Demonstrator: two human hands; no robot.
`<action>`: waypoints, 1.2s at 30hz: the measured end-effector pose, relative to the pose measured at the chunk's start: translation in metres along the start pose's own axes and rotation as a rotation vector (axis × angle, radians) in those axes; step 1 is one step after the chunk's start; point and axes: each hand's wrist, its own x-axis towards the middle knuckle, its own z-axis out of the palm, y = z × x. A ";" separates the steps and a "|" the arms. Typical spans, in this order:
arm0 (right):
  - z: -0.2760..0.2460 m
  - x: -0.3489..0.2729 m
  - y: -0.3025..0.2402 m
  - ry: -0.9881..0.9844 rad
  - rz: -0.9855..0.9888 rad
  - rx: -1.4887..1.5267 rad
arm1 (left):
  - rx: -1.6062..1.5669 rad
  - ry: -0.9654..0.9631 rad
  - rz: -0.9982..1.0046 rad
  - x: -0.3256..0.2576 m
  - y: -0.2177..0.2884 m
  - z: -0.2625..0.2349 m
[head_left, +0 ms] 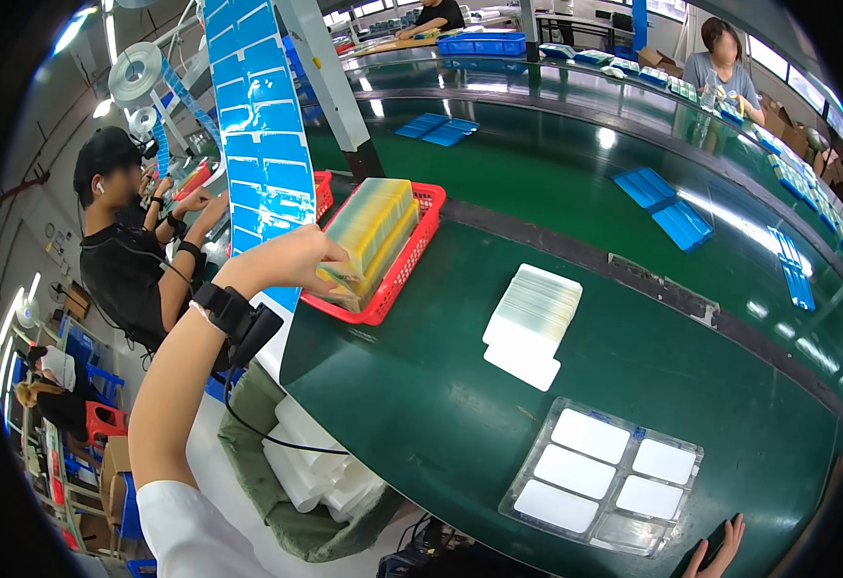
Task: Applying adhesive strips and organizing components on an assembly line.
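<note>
My left hand (291, 262) reaches into a red plastic basket (428, 214) and pinches the near end of the yellow-edged cards (375, 226) stacked there. How many cards are between the fingers I cannot tell. My right hand (720, 551) is at the bottom right edge, partly cut off, fingers stretched out and holding nothing. To the left of it lies a clear plastic tray (610, 469) with several white cards (590, 435) in its compartments; the lower right compartment shows no white card. Beyond the tray a fanned stack of white cards (534, 313) rests on the green table (402, 385).
A strip of blue printed film (263, 125) hangs beside the basket. Across a dark rail runs a green conveyor (537, 183) carrying blue film pieces (662, 207). White rolls (311, 453) fill a green bin below the table. Co-workers sit at left and far right.
</note>
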 end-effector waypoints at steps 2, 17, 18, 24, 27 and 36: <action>-0.004 0.000 0.003 -0.015 0.009 -0.012 | 0.020 0.121 0.068 0.000 -0.003 0.005; 0.002 0.182 -0.286 -0.486 -0.969 0.499 | -0.162 0.243 0.049 -0.025 -0.029 0.012; 0.024 0.188 -0.313 -0.524 -1.047 0.523 | -0.208 0.247 0.057 -0.022 -0.026 0.012; 0.142 0.183 -0.431 -0.588 -1.113 0.526 | -0.241 0.219 0.041 -0.026 -0.034 0.019; 0.153 0.179 -0.445 -0.693 -1.123 0.472 | -0.281 0.301 0.106 -0.029 -0.035 0.020; 0.172 0.180 -0.455 -0.628 -1.018 0.715 | -0.468 0.452 0.144 -0.037 -0.034 0.034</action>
